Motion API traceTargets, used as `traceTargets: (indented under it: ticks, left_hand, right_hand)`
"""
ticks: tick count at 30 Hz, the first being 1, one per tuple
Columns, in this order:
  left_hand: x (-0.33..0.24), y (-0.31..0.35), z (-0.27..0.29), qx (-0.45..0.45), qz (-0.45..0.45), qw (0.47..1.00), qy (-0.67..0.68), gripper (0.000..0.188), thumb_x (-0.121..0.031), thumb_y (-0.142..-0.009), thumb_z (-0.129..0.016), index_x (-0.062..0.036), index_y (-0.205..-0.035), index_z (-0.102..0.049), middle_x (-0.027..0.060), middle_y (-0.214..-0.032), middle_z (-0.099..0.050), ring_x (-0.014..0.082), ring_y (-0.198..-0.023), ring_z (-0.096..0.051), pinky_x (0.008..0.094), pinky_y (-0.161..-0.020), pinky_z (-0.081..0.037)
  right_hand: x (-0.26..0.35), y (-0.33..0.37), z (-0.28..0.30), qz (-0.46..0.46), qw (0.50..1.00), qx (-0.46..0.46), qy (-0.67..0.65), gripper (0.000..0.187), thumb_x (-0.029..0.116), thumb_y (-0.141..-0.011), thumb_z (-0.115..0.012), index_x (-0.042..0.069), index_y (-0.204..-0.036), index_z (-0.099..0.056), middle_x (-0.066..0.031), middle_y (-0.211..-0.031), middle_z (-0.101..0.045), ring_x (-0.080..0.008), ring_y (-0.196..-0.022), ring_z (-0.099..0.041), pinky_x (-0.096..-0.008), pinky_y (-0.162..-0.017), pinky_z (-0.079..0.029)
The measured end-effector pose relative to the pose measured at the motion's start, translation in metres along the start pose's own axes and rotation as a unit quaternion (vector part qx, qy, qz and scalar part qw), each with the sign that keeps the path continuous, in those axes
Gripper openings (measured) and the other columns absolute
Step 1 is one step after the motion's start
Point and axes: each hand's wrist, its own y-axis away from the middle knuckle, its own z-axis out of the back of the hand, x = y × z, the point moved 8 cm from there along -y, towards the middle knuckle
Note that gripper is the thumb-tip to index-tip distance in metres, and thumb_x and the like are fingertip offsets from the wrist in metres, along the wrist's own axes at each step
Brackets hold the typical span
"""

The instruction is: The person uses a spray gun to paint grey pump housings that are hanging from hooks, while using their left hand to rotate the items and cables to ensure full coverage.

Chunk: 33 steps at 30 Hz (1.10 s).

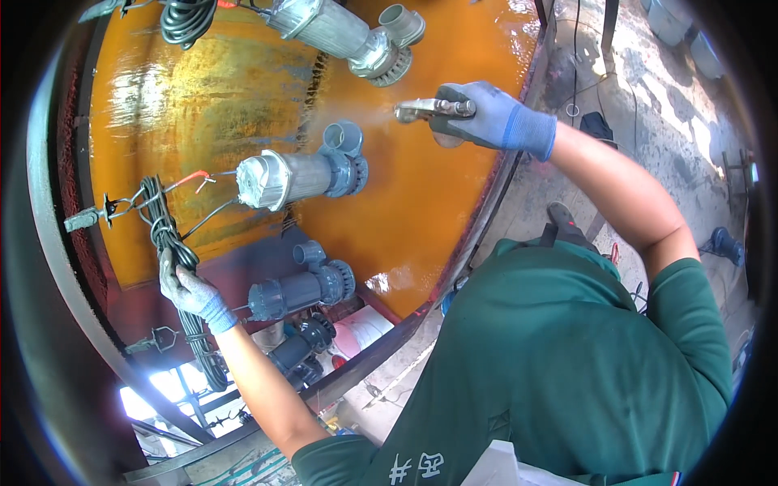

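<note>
My right hand, in a blue-grey glove, is closed around a metal spray gun. A faint mist spreads leftward from the gun's nozzle. Below and left of it hangs a pump lying sideways; its body is bare silver metal, while its outlet end is blue-grey. A bundled dark cable runs from this pump and hangs at the left on a hook with a clamp. My left hand, gloved with dark-stained fingers, grips the lower part of that bundle. Both pump and spray gun are apart from each other.
Above hangs a bare silver pump; below, a blue-grey pump and darker pumps. A glossy orange-coated panel stands behind them, framed by a dark metal edge. A pink-and-white bucket sits low down.
</note>
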Motion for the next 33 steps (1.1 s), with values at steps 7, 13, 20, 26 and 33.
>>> traceTargets:
  ticks: [7,13,20,26,33]
  left_hand:
    - [0.035,0.0,0.002,0.028,0.063,0.998,-0.011,0.036,-0.015,-0.099,-0.059,0.0026,-0.127,-0.072,0.0184,-0.128,-0.071,0.0296,-0.12,-0.064,0.0408,-0.107,-0.048]
    - [0.072,-0.006,-0.018,0.066,0.152,0.986,-0.006,0.031,-0.008,-0.1,-0.059,0.0018,-0.127,-0.071,0.0169,-0.126,-0.072,0.0276,-0.116,-0.068,0.038,-0.102,-0.051]
    - [0.14,-0.018,-0.04,0.082,0.219,0.969,0.081,0.03,-0.006,-0.102,-0.059,0.0024,-0.128,-0.07,0.013,-0.125,-0.072,0.0206,-0.112,-0.067,0.0334,-0.099,-0.053]
    - [0.149,-0.033,-0.061,0.112,0.223,0.966,0.065,0.027,-0.012,-0.104,-0.058,0.0021,-0.122,-0.072,0.0125,-0.119,-0.074,0.0206,-0.107,-0.068,0.0337,-0.095,-0.053]
    - [0.169,-0.027,-0.055,0.085,0.237,0.961,0.118,0.03,-0.021,-0.106,-0.056,-0.0021,-0.121,-0.075,0.0088,-0.111,-0.076,0.0161,-0.096,-0.067,0.0318,-0.088,-0.053]
  right_hand:
    - [0.025,0.008,0.037,-0.02,0.993,0.056,0.107,0.022,0.025,-0.097,-0.07,0.004,-0.099,-0.066,-0.0096,-0.079,-0.075,-0.0226,-0.075,-0.076,-0.0358,-0.071,-0.057]
    - [0.033,0.025,0.039,0.005,0.975,0.175,0.136,0.026,0.031,-0.096,-0.068,0.007,-0.104,-0.07,-0.0076,-0.074,-0.075,-0.0198,-0.075,-0.076,-0.0364,-0.075,-0.057]
    - [0.033,0.032,0.034,0.019,0.989,0.134,0.05,0.022,0.027,-0.093,-0.073,0.006,-0.096,-0.067,-0.0122,-0.078,-0.073,-0.031,-0.076,-0.073,-0.0418,-0.072,-0.056]
    - [0.028,0.021,0.019,0.065,0.955,0.167,0.237,0.026,0.032,-0.09,-0.076,0.009,-0.098,-0.067,-0.0172,-0.084,-0.071,-0.0348,-0.084,-0.072,-0.0463,-0.077,-0.056]
    - [0.122,-0.023,-0.004,0.036,0.958,0.258,0.119,0.019,0.021,-0.095,-0.067,0.003,-0.099,-0.07,-0.0081,-0.072,-0.072,-0.0178,-0.069,-0.072,-0.0331,-0.068,-0.058]
